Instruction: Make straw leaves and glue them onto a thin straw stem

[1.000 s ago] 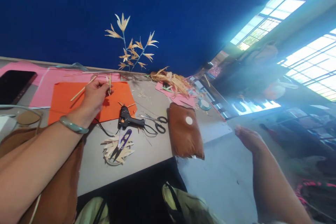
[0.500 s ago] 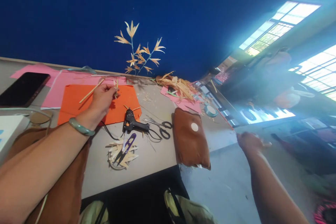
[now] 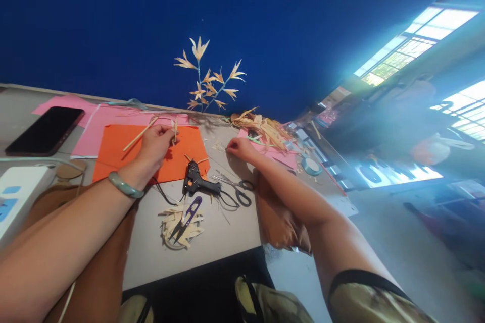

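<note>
My left hand (image 3: 156, 145) is over the orange sheet (image 3: 113, 154), its thumb and fingers pinched on a narrow pale husk strip (image 3: 176, 128) that stands up from the fingertips. A longer pale stick (image 3: 138, 136) slants behind that hand. My right hand (image 3: 239, 149) is low over the table beside small pale scraps (image 3: 219, 146), fingers pressed together; what they hold, if anything, cannot be made out. Between the forearms lie a black glue gun (image 3: 199, 181), black-handled scissors (image 3: 242, 193) and purple thread snips (image 3: 193, 210) on a round dish of pale husk pieces (image 3: 166, 229).
A branch of husk flowers (image 3: 204, 81) stands against the blue panel (image 3: 113, 25). Dried husks (image 3: 265, 128) and a tape roll (image 3: 310, 165) lie at the right. A brown pouch (image 3: 278, 212) is under my right forearm. At left are a phone (image 3: 45, 131) and a white box (image 3: 22, 197).
My right hand has come in from off the table's right side to the middle, beside the scraps, its forearm now crossing the brown pouch. My left hand keeps its pinch on the strip.
</note>
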